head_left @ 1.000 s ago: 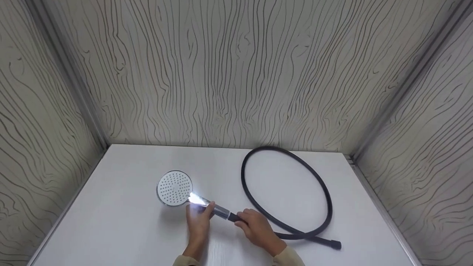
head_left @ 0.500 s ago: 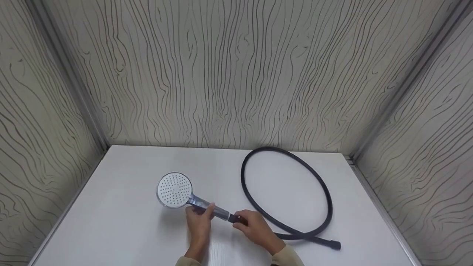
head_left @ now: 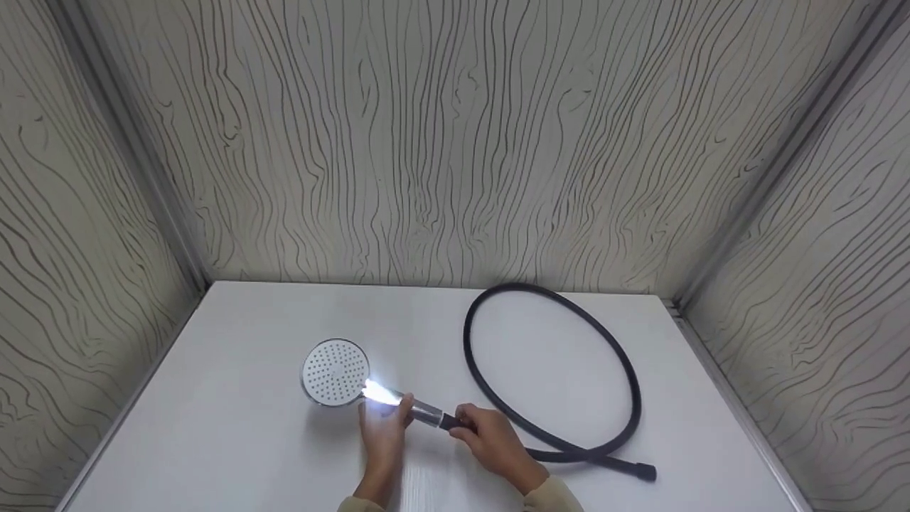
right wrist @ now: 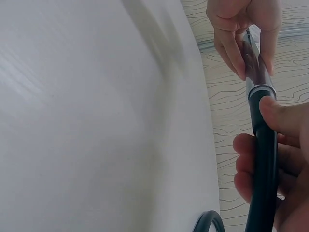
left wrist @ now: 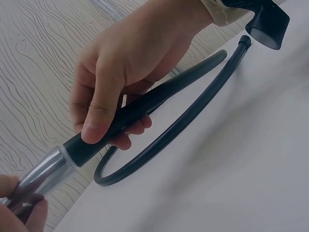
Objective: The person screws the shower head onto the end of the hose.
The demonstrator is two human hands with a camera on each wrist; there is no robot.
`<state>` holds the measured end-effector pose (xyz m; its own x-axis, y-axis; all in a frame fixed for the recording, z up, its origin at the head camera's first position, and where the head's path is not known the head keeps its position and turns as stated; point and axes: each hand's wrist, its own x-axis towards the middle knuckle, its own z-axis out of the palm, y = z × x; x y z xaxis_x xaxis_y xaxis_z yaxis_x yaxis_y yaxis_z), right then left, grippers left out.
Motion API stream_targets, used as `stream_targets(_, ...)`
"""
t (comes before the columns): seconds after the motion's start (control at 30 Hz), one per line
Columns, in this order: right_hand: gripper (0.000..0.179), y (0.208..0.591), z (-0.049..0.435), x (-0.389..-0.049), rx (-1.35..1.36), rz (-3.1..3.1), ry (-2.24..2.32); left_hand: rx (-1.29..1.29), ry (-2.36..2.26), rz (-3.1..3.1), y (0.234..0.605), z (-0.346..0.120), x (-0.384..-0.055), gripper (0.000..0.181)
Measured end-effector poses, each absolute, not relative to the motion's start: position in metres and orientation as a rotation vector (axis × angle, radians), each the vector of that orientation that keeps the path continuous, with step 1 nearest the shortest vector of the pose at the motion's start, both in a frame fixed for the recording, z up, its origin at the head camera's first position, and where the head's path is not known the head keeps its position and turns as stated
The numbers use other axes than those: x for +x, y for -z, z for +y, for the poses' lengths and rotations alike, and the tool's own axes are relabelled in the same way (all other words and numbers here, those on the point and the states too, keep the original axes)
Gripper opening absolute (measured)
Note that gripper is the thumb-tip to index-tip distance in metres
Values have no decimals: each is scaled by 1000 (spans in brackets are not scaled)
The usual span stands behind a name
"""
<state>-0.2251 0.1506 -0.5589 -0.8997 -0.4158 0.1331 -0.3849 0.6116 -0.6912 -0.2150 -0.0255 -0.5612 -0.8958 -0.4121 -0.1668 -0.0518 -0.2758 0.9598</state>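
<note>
A chrome shower head with a round white dotted face (head_left: 335, 372) is held above the white table, face up. My left hand (head_left: 382, 437) grips its handle (head_left: 424, 410) from below, thumb on the near side; glare whitens the neck. Against the handle's end sits the dark connector (left wrist: 84, 147) of a black shower hose (head_left: 635, 395). Between thumb and fingers my right hand (head_left: 495, 441) pinches that connector. In the right wrist view the connector meets the chrome collar (right wrist: 261, 91) in line; the thread inside is hidden.
The hose lies in a large loop on the right of the white table (head_left: 234, 334), crossing itself near the front. Its free end fitting (head_left: 645, 471) points right. Wood-patterned panels (head_left: 441, 142) enclose the table at the back and sides.
The shower head has dipped slightly toward me. My right fingers have shifted on the connector, while the glare on the neck went and came back. The hose loop stays put.
</note>
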Motion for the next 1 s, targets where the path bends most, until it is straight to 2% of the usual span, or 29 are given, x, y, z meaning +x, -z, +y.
stream_targets(0.27, 17, 563, 150, -225, -752, 2781, 1156, 624, 2304, -1732, 561, -25, -215, 63)
stream_targets(0.43, 11, 564, 146, -222, -730, 2786, 1151, 683, 2267, -1726, 563, -25, -216, 60)
stream_targets(0.77, 11, 564, 143, -217, -695, 2970, 1059, 677, 2253, -1693, 566, -24, -214, 58)
stream_targets(1.0, 24, 567, 146, -219, -719, 2828, 951, 660, 2304, -1744, 566, -28, -214, 64)
